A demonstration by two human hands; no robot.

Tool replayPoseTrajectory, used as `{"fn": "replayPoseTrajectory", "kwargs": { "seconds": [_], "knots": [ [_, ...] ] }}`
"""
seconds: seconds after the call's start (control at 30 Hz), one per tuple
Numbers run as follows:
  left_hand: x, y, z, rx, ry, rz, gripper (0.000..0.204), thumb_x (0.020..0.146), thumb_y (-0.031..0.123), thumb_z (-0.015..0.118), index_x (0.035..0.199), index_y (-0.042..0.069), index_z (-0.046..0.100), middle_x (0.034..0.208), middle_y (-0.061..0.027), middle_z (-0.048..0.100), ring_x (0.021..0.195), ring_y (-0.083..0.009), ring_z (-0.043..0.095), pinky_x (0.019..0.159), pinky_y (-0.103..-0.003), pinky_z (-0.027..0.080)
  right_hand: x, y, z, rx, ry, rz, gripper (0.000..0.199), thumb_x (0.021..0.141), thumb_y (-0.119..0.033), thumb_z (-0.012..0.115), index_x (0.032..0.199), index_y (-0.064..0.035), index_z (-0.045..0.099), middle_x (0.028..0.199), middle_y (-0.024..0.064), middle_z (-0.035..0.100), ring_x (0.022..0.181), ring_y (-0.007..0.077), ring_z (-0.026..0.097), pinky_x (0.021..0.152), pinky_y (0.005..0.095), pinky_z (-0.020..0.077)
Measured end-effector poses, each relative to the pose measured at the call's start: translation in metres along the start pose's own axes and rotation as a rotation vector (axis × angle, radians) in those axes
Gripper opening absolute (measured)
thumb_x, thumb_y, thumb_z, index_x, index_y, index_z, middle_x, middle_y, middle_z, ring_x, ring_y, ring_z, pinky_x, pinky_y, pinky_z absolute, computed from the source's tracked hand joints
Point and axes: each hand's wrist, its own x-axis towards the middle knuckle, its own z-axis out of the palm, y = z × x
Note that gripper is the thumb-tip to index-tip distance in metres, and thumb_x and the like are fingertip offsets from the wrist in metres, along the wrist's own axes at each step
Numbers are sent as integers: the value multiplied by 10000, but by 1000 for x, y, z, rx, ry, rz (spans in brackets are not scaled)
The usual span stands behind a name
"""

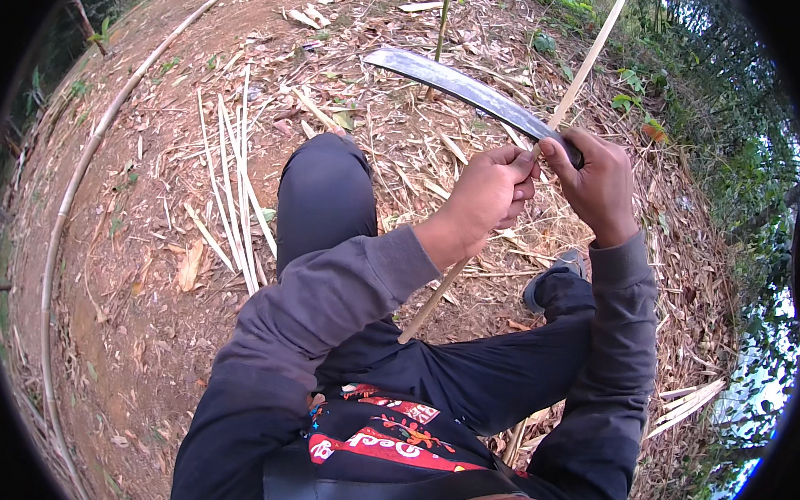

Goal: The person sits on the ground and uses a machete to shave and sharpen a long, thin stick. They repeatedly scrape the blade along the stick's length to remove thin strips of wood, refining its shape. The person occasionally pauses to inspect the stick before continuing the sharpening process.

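Note:
A long pale split-bamboo strip (590, 64) slants from the far right, passes through my hands and comes down to my lap. My left hand (479, 200) is closed around it, fingers curled and thumb pressed against the strip. My right hand (599, 179) grips a curved machete (472, 91) by its handle end, which the fingers mostly hide. The dark grey blade reaches up and left, beyond my left hand, its broad tip over the ground. Near my right thumb the blade crosses the strip; whether its edge cuts in there I cannot tell.
Several thin bamboo strips (235, 187) lie left of my bent knee (325, 194). A long curved pole (59, 229) runs along the left side. More strips (690, 403) lie at right, near green bushes (761, 254). Shavings and dry leaves cover the soil. A thin stalk (443, 27) stands ahead.

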Motion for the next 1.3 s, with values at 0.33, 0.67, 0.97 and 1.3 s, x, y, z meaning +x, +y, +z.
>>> {"fn": "replayPoseTrajectory", "kwargs": {
  "seconds": [0.33, 0.67, 0.97, 1.3],
  "knots": [
    [-2, -4, -6, 1, -16, 37, 246, 984, 130, 432, 742, 117, 471, 602, 47, 377, 424, -41, 310, 389, -224, 225, -3, -6, 7, -59, 108, -213, 518, 784, -615, 723, 730, -105, 646, 609, 37, 614, 474, 195, 595, 427, 329, 428],
    [-10, 6, 4, 35, -83, 5, 236, 1069, 278, 435, 935, 103, 519, 644, 80, 338, 443, 0, 255, 375, -183, 197, 3, 39, 1, -138, 216, -123, 517, 863, -600, 647, 756, -95, 616, 582, 39, 571, 494, 206, 592, 436, 341, 440],
    [-13, 6, 3, 38, -14, 41, 229, 1066, 278, 441, 952, 96, 517, 645, 72, 325, 445, -16, 255, 386, -200, 181, 1, 26, 7, -166, 169, -222, 575, 796, -689, 649, 768, -115, 634, 616, 28, 596, 511, 190, 620, 447, 341, 443],
    [-26, -2, -1, 53, -64, -52, 210, 1065, 250, 434, 945, 90, 498, 638, 84, 316, 446, -6, 244, 379, -187, 190, 8, 98, 5, -164, 250, 281, 629, 914, -669, 518, 725, -77, 609, 558, 70, 550, 509, 259, 593, 493, 413, 450]
  ]
}}
